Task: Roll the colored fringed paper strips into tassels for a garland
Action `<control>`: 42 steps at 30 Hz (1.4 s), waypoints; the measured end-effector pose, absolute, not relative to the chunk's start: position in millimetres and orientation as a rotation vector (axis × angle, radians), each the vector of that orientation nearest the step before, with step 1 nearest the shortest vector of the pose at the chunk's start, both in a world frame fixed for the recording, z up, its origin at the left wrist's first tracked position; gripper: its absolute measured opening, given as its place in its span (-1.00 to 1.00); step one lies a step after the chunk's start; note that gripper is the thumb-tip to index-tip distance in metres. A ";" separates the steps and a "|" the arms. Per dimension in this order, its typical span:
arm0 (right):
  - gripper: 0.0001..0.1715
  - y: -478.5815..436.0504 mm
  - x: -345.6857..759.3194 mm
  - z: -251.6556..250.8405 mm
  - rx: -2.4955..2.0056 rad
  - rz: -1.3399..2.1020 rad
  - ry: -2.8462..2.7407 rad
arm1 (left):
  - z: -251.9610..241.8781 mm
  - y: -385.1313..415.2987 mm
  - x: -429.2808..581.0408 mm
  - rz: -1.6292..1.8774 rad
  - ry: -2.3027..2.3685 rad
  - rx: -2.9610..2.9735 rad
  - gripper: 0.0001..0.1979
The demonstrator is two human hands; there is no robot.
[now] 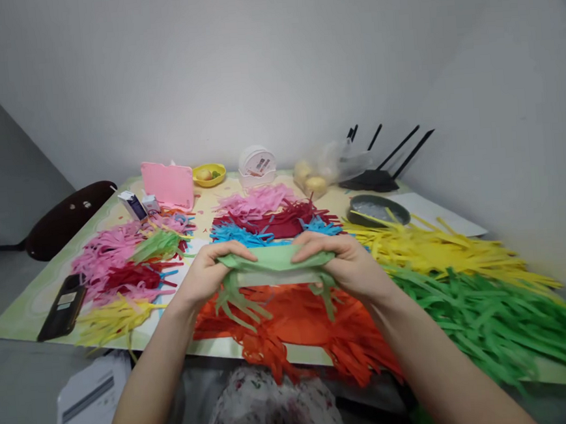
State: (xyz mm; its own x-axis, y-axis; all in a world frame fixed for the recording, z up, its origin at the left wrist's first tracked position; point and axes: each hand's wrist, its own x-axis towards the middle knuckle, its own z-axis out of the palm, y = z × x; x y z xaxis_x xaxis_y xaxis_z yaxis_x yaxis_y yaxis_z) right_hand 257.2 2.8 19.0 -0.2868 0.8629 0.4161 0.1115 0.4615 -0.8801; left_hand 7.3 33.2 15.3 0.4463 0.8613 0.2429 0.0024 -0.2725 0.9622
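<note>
Both of my hands hold one pale green fringed paper strip (273, 258) level above the table. My left hand (208, 273) pinches its left end, fingers curled over the top. My right hand (342, 263) grips the right end the same way. Cut green fringes hang down from the strip at both ends. Beneath it lies a heap of orange fringed paper (302, 328) at the table's near edge.
Piles of fringed paper cover the table: green (492, 319) and yellow (442, 245) on the right, pink (110, 252), red and blue further back. A black phone (61, 306) lies at the left. A pink box (168, 185), yellow bowl (209, 174) and dark dish (378, 209) stand behind.
</note>
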 end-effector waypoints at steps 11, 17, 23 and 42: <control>-0.50 -2.1 260.1 40.4 -0.857 0.696 -2.027 | 50.3 38.6 -19.7 0.490 0.534 1.789 -0.29; -0.50 -4.3 267.7 49.9 -0.836 0.529 -2.287 | 51.0 42.1 6.0 0.236 0.709 1.818 -0.77; -0.28 -8.3 280.3 65.2 -1.017 0.845 -2.316 | 55.0 39.7 10.2 0.210 0.878 2.022 -0.81; -0.73 -10.3 256.8 34.1 -1.236 1.066 -1.793 | 42.8 28.9 10.8 0.559 0.892 1.806 -0.77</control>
